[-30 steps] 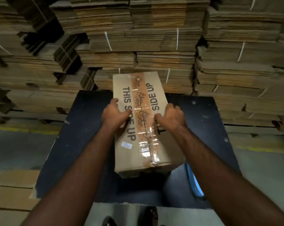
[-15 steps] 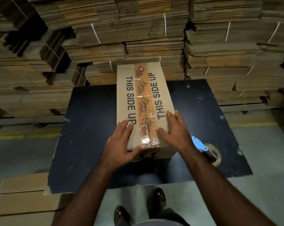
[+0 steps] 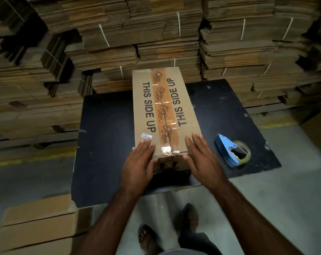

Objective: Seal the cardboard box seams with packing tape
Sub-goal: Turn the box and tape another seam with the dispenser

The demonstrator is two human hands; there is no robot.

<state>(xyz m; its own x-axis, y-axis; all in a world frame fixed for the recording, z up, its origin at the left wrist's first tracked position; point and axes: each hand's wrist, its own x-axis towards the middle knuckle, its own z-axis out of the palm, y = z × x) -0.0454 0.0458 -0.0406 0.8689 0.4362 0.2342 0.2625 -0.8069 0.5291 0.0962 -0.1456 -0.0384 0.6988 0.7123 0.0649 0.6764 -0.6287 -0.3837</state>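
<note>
Cardboard box (image 3: 165, 115) taped, left hand (image 3: 139, 162) and right hand (image 3: 202, 159) flat on its near end

Dark surface (image 3: 108, 144), flat, speckled with pale marks, chipped at the near left corner. Standing directly on it: one long cardboard box (image 3: 189, 111), printed "THIS SIDE UP" twice, its length running away from the viewer. To the right of the box, apart from it, a blue tape dispenser (image 3: 227, 150) lies on the surface near the right edge.
</note>
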